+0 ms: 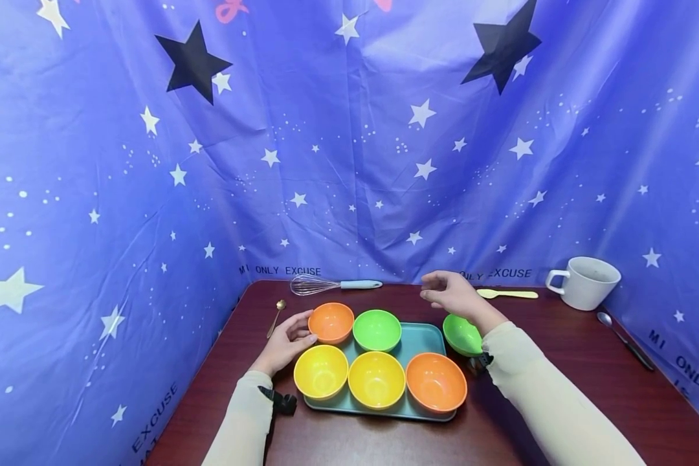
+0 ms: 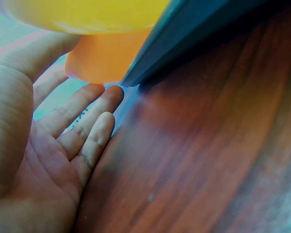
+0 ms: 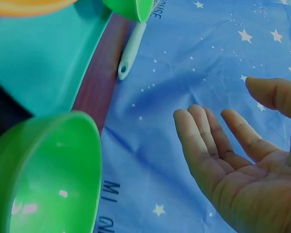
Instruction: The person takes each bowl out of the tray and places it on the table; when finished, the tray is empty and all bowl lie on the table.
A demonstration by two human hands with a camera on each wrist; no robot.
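Observation:
My left hand (image 1: 288, 341) is at the left side of an orange bowl (image 1: 331, 323), its fingertips touching the bowl in the left wrist view. Those fingers (image 2: 89, 131) are extended, with a yellow bowl (image 2: 87, 17) just above. Beside that orange bowl on the teal tray (image 1: 422, 336) is a green bowl (image 1: 377, 330). Along the tray's front stand a left yellow bowl (image 1: 321, 372), another yellow bowl (image 1: 377, 380) and a second orange bowl (image 1: 435, 382). My right hand (image 1: 455, 295) hovers past the tray's back right corner, fingers loosely spread and holding nothing. Below its wrist, a second green bowl (image 1: 461, 334) stands beside the tray, partly hidden.
Along the back edge lie a whisk (image 1: 340, 285) and a pale yellow utensil (image 1: 508, 294). A white mug (image 1: 586, 283) stands at the back right, near a dark-handled spoon (image 1: 626, 342). At the left lies a small gold spoon (image 1: 276, 318). A starry blue curtain (image 1: 355, 162) hangs behind.

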